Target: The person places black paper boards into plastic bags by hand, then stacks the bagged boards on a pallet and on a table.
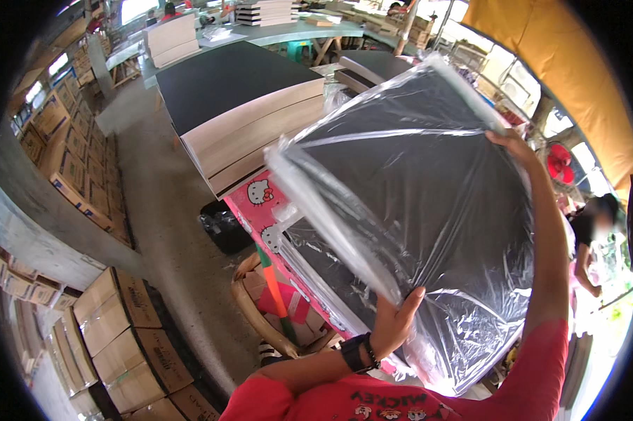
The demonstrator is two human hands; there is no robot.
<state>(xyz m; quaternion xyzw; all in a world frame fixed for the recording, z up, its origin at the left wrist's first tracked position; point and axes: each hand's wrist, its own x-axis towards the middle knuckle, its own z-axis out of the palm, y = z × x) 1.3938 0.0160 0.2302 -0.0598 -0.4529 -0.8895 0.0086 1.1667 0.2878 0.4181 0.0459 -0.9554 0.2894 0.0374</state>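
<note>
A large black board wrapped in clear plastic is tilted up in front of me. My left hand, with a black band at its wrist, grips the near edge, thumb on top and fingers hidden beneath. Up at the far right edge, my right hand holds the board's side through the film. Beneath it, another plastic-wrapped black panel lies on a table with a pink cartoon-print cover. The wrap is wrinkled and bunched along the edges.
Thick black-topped boards are stacked beyond the table's left end. Cardboard cartons stand at lower left, more cartons along the left wall. A black bag sits on the floor. Another person is at right, near a red fan.
</note>
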